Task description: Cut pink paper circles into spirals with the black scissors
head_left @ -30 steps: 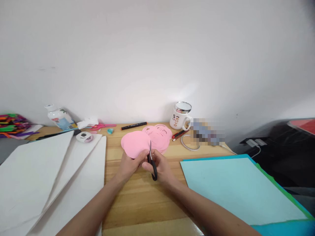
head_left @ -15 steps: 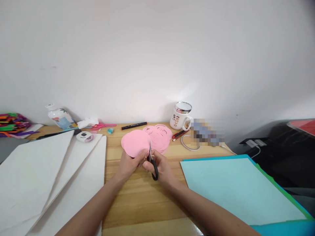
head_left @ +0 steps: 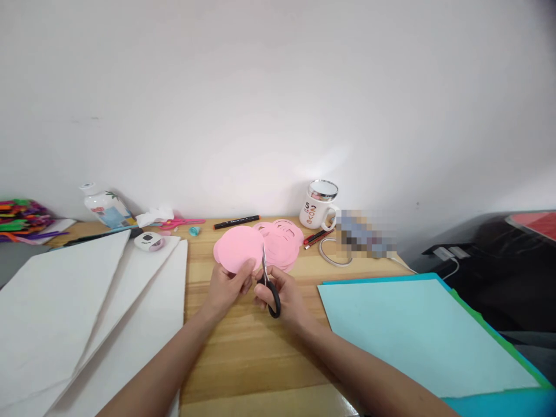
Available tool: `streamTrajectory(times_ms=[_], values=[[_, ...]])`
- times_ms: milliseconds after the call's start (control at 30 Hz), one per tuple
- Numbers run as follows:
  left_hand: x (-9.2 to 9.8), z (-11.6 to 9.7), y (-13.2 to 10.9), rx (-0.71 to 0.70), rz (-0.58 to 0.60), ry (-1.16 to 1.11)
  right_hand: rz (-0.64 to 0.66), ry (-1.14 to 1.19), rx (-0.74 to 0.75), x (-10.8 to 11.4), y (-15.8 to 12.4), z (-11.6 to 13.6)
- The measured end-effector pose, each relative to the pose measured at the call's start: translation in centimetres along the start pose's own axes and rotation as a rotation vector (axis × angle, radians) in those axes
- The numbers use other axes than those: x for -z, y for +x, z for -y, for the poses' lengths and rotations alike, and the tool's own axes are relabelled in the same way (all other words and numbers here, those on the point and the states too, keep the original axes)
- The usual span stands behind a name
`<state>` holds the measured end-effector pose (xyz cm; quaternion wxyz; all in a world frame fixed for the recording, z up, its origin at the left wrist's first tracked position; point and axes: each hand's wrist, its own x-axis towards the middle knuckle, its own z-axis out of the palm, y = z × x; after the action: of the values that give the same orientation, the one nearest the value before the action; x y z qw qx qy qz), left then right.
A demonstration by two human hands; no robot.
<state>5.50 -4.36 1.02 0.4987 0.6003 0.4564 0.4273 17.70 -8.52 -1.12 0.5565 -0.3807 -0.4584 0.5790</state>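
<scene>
My left hand [head_left: 228, 288] pinches the lower edge of a round piece of pink paper [head_left: 238, 248], thumb on top. Another pink edge shows from under its left side. Black-handled scissors [head_left: 270, 292] are in my right hand [head_left: 284, 295], with fingers closed round the handles. Their blades point up and away, along the right edge of the paper; whether they touch it I cannot tell. Behind the blades lies a pile of pink paper cutouts [head_left: 280, 246], some with shapes cut out of them.
A black marker [head_left: 237, 222], a white mug [head_left: 316, 211] and red pens [head_left: 319, 236] lie or stand near the wall. White boards [head_left: 160, 324] cover the left side; light blue sheets [head_left: 417, 330] are on the right. Pink scissors [head_left: 185, 222] and a bottle [head_left: 106, 207] sit back left.
The pink paper has tilted and shifted slightly up, away from me. My left thumb has moved a little left, and the scissors have drawn slightly left.
</scene>
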Motion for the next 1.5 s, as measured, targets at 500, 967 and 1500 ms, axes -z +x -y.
streamTrajectory(times_ms=[500,967,1500], values=[[-0.2,-1.4,-0.1,0.056,-0.093,0.097,0.007,0.013,0.067,0.0,0.3,0.5],[0.1,-0.9,-0.1,0.046,-0.010,0.046,0.000,0.008,0.048,0.1,0.2,0.4],[0.2,-0.3,0.2,-0.007,0.034,0.042,-0.022,-0.050,0.026,0.2,0.0,-0.1]])
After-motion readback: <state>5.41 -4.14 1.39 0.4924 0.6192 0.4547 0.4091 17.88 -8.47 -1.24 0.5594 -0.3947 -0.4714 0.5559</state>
